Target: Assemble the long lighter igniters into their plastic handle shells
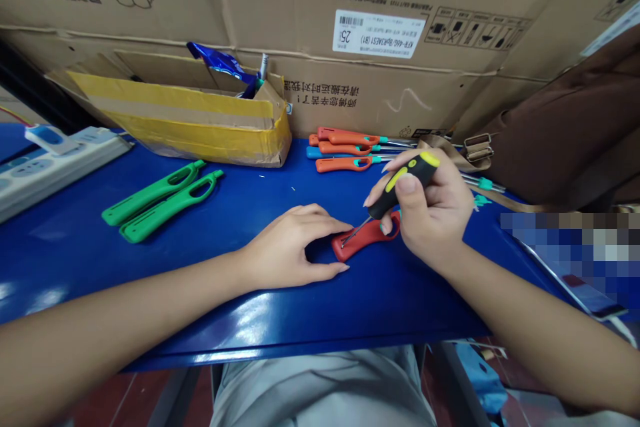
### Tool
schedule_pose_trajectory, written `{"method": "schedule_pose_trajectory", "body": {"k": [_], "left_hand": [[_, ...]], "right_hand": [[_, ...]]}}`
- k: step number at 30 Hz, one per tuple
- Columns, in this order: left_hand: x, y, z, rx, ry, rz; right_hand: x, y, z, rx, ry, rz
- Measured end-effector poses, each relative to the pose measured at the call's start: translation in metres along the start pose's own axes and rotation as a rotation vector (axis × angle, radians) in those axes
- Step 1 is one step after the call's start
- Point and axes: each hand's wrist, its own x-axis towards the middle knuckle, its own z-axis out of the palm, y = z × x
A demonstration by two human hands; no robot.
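Note:
My right hand (433,203) is closed around a screwdriver (403,187) with a black and yellow handle, tilted down to the left. Its tip meets the wide end of a red lighter casing (367,237) lying on the blue table. My left hand (295,247) brackets that end from the left, index fingertip on the far edge and thumb at the near edge. The loop end of the casing is partly hidden behind my right hand. Beyond it lie several orange lighters (343,165) with metal rods, and one blue-ended piece (313,153) among them.
Two green lighter casings (170,207) lie at the left, near a white power strip (60,163). A yellow-taped carton (200,127) stands behind them. Large cardboard boxes (270,7) wall off the back. At right are a brown bag (565,120), teal bits (481,201) and a phone (575,280).

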Motion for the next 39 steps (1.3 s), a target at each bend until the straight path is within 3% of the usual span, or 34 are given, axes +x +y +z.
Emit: {"method": "schedule_pose_trajectory", "body": {"k": [17,23,30,32,36,39], "left_hand": [[-0.001,-0.003,0.001,0.039,-0.071,-0.036],[-0.001,-0.004,0.002,0.048,-0.083,-0.033],[0.001,-0.005,0.002,0.033,-0.138,0.023],[0.001,-0.005,0.002,0.037,-0.159,0.032],[0.002,-0.004,0.002,0.061,-0.169,0.033],[0.002,-0.003,0.002,0.07,-0.169,0.042]], "right_hand": [[-0.003,0.002,-0.001,-0.049,-0.076,-0.02],[-0.001,0.004,-0.001,-0.098,-0.081,-0.117],[0.003,-0.003,-0.011,-0.118,-0.38,-0.122],[0.004,-0.003,-0.013,-0.191,-0.366,-0.171],[0.006,-0.004,-0.015,-0.42,-0.243,-0.43],[0.006,-0.008,-0.016,-0.373,-0.319,-0.346]]}}
